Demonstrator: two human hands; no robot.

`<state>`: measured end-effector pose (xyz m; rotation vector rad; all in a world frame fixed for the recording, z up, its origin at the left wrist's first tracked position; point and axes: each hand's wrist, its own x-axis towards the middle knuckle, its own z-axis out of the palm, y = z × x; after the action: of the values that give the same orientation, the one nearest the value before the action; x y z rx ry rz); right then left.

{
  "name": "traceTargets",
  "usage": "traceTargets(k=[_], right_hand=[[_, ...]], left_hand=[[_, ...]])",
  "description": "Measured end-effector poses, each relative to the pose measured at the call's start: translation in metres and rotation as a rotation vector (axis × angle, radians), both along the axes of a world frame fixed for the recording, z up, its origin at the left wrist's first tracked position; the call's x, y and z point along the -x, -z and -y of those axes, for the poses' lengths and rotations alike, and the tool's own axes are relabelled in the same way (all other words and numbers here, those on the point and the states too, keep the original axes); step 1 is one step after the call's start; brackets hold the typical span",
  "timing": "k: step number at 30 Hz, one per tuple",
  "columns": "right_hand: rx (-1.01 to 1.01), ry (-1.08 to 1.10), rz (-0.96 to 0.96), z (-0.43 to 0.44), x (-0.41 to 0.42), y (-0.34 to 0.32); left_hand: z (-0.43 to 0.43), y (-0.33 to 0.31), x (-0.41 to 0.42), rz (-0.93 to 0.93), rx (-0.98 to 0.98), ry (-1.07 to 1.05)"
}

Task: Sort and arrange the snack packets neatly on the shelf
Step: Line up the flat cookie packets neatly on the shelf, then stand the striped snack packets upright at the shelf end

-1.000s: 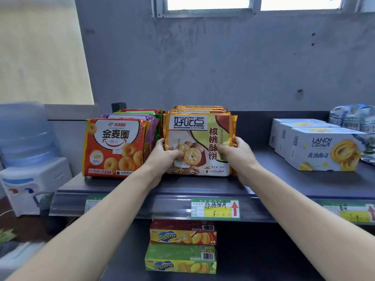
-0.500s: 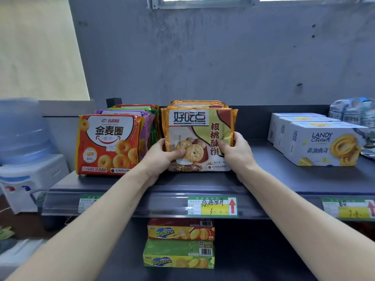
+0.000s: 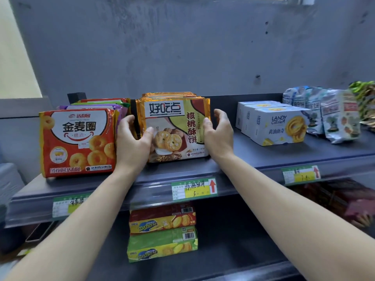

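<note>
I am looking down at a dark shop shelf (image 3: 284, 157) against a grey wall. At far left, an orange ring-cake packet (image 3: 78, 142) stands upright facing me, fronting a row of purple and green packets (image 3: 95, 106).

Just right of it, the left hand (image 3: 133, 142) grips the walnut biscuit packet (image 3: 174, 126). The thumb lies on its printed face and the fingers are curled round its left edge, in the gap between the two rows. This packet stands upright at the middle of the shelf, near the front lip, at the head of a row of matching packets. A green price label (image 3: 193, 188) sits on the lip below it.

The right hand (image 3: 220, 134) cups the packet's right edge, thumb on the front and fingers arched round the side. I cannot tell how firmly those fingers press. The hands are apart, one on each side of the packet.

Further right stand white cookie boxes (image 3: 278, 126), well apart from the biscuit row, and then pale blue bags (image 3: 328, 112). Two cheese biscuit boxes (image 3: 162, 222) sit stacked on the shelf below.

I judge the step in hand to be squaring the walnut biscuit row. The next move calls for even pressure from both sides, so the front packet sits flush with those behind without tipping, and then a clean release.
</note>
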<state>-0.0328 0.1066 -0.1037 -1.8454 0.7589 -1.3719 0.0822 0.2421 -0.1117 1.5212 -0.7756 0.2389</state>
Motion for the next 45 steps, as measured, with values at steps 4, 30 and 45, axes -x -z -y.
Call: traceTargets(k=[4, 30, 45], right_hand=[[0.124, 0.005, 0.026, -0.011, 0.017, -0.002], [0.181, 0.121, -0.014, 0.123, 0.335, -0.006], [0.116, 0.201, -0.006, 0.190, 0.413, 0.002]], left_hand=[[-0.007, -0.002, 0.016, 0.233, 0.036, -0.022], [0.154, -0.040, 0.315, 0.146, -0.057, 0.515], [0.232, -0.032, 0.397, 0.152, -0.208, 0.674]])
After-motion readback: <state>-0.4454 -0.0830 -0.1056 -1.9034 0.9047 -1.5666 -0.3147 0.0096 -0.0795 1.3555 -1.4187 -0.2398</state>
